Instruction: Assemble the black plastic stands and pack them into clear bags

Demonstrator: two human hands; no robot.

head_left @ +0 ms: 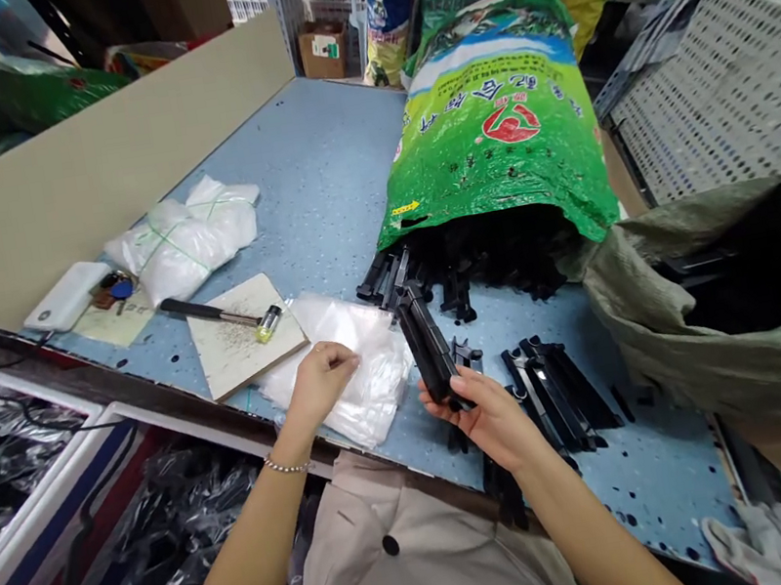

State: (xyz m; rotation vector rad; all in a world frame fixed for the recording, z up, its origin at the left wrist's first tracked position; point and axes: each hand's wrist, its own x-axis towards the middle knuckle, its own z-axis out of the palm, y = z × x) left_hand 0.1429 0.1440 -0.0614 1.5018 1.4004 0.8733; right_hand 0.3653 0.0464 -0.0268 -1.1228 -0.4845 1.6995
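My right hand (487,411) grips a pair of long black plastic parts (428,341), which tilt up and away from me over the table. My left hand (322,379) is closed in a pinch above a stack of clear plastic bags (371,409); whether a bag's edge is between its fingertips I cannot make out. More black plastic parts (562,394) lie in a loose row to the right of my right hand. Behind it, others spill from the mouth of a green woven sack (506,136) lying on the table.
A hammer (216,312) rests across a square board (245,360) at the left. Behind it are a tied bundle of clear bags (181,237), keys (115,287) and a white device (65,297). An open grey-green sack (721,369) stands at the right, near a glove (767,544).
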